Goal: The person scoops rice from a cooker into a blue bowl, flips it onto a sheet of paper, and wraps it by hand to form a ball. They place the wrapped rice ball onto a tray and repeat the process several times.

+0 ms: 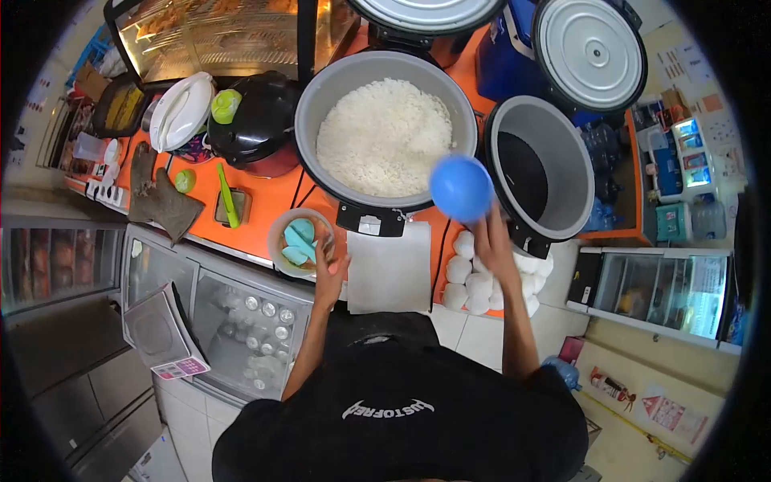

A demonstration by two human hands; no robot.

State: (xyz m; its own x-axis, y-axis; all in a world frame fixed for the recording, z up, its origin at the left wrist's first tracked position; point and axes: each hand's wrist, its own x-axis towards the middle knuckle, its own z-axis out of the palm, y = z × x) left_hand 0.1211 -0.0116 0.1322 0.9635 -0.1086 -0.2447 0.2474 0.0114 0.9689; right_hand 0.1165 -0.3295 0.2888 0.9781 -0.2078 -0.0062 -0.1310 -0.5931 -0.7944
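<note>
My right hand grips a small blue bowl by its edge, beside the rim of the rice cooker; the bowl is slightly blurred. Cooked white rice fills much of the grey pot of that large rice cooker. At the right rim of a round tub, my left hand has its fingers extended and the thumb apart. Inside the tub lie turquoise scoops in liquid. A stack of white paper sheets lies between my hands.
Several white wrapped bundles sit right of the paper. A second open cooker stands at the right, dark inside. Leftward on the orange counter are a black cooker, a green-handled utensil and grey mitts.
</note>
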